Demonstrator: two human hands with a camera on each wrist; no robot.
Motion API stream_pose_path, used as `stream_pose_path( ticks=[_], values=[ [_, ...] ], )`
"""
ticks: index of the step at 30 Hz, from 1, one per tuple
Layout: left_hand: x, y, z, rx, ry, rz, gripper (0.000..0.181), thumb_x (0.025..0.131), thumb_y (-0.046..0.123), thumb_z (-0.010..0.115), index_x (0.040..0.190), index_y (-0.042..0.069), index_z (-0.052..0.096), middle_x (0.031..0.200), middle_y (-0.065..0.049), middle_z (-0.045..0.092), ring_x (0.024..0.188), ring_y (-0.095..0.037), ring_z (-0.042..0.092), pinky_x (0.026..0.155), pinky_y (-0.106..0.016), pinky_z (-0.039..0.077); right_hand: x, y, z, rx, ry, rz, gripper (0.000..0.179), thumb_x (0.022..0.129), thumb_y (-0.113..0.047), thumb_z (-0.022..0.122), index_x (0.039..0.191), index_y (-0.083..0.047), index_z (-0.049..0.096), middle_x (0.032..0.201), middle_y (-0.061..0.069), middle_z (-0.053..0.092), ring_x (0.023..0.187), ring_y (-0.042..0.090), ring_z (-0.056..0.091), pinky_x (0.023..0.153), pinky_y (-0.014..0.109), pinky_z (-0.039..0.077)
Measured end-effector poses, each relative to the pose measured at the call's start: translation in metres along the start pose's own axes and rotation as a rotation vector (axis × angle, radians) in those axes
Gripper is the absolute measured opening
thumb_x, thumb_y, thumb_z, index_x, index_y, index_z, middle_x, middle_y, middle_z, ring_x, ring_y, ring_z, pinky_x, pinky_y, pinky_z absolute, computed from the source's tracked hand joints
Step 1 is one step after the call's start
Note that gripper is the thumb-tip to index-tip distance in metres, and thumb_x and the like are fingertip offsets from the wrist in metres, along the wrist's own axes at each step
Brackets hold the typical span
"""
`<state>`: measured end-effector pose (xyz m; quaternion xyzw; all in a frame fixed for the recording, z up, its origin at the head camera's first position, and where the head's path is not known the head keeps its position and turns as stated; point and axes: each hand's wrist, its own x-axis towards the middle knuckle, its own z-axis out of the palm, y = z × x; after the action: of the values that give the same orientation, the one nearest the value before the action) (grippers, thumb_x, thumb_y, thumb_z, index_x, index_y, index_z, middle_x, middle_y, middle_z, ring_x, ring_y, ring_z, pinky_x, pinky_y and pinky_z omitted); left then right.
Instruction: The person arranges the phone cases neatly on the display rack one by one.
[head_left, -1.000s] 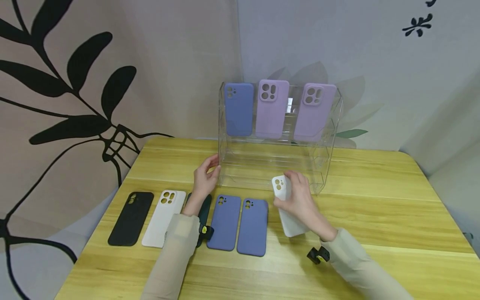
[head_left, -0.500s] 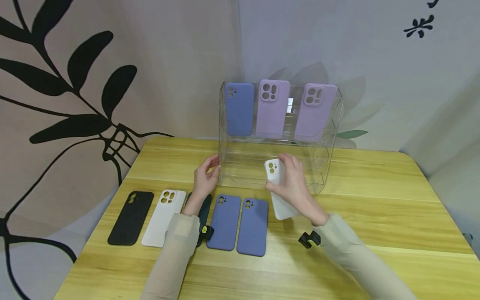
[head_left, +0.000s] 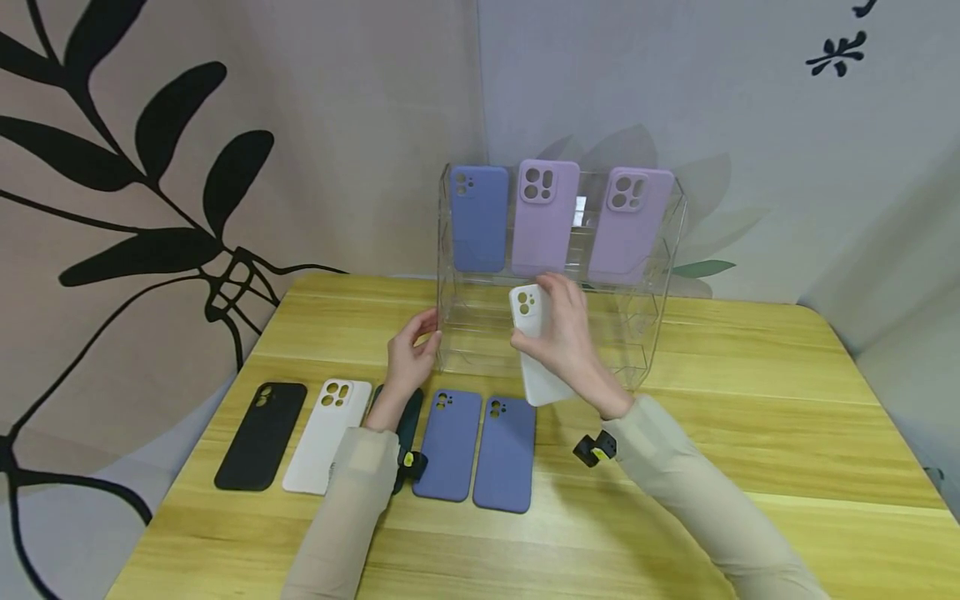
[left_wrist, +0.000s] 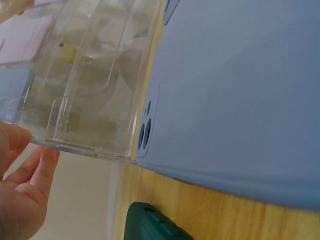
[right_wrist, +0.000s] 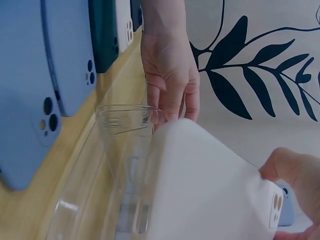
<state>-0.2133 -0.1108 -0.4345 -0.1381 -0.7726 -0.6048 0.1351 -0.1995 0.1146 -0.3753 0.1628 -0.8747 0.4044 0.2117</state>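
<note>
My right hand (head_left: 566, 337) grips a white phone case (head_left: 543, 382) by its side edges, thumb on one side and fingers on the other. The case tilts in front of the lower tier of a clear acrylic display rack (head_left: 441, 250). In the right wrist view, the white case (right_wrist: 205, 185) hangs close to the rack's clear wall (right_wrist: 75, 205). My left hand (head_left: 411, 354) holds the rack's left side. Seen from the left wrist, the thumb and fingers (left_wrist: 46, 167) pinch that panel's edge.
A blue case (head_left: 477, 221) and two lilac cases (head_left: 545, 225) (head_left: 628, 225) stand in the upper tier. Along the wooden table (head_left: 750, 400) lie a black case (head_left: 261, 437), another white case (head_left: 322, 442), a dark green case (head_left: 408, 421) and two blue-violet cases (head_left: 448, 446) (head_left: 504, 457).
My right hand has carried the white case forward and left, from beside the blue-violet cases to the rack's lower tier. The left hand stays at the rack's side.
</note>
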Motion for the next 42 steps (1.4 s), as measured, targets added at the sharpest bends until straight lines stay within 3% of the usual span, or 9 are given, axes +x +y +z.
stream_pose_path(
  ticks=[11,20,30,42],
  values=[
    [0.0,-0.001,0.0,-0.008,0.002,-0.006,0.033,0.087,-0.014,0.053,0.119,-0.019,0.051,0.112,-0.036,0.055,0.105,-0.047,0.055,0.084,-0.051,0.049,0.03,-0.01,0.014,0.004,0.084,-0.071,0.068,0.064,-0.01,0.072,0.123,0.012,0.045,0.125,0.026,0.045,0.111,0.038,0.04,0.093,0.046,0.036],
    [0.0,-0.003,-0.001,-0.003,0.006,-0.004,0.033,0.087,-0.014,0.053,0.119,-0.018,0.051,0.112,-0.035,0.055,0.105,-0.046,0.055,0.084,-0.05,0.049,0.056,-0.014,0.026,0.028,0.189,-0.104,0.072,0.063,-0.013,0.073,0.124,0.012,0.044,0.124,0.024,0.047,0.114,0.034,0.04,0.1,0.041,0.032],
    [0.001,-0.003,-0.001,-0.003,0.001,0.009,0.032,0.087,-0.013,0.053,0.119,-0.017,0.052,0.111,-0.035,0.056,0.104,-0.044,0.056,0.084,-0.051,0.049,0.079,-0.018,0.04,0.064,0.276,-0.105,0.076,0.065,-0.011,0.075,0.129,0.009,0.041,0.134,0.023,0.037,0.124,0.033,0.032,0.104,0.031,0.028],
    [0.0,-0.001,-0.001,0.011,-0.01,-0.011,0.033,0.087,-0.014,0.053,0.12,-0.018,0.05,0.111,-0.035,0.056,0.105,-0.045,0.056,0.086,-0.049,0.049,0.09,-0.009,0.067,0.037,0.476,-0.23,0.075,0.063,-0.005,0.076,0.127,0.009,0.041,0.13,0.026,0.037,0.124,0.032,0.031,0.109,0.031,0.023]
  ],
)
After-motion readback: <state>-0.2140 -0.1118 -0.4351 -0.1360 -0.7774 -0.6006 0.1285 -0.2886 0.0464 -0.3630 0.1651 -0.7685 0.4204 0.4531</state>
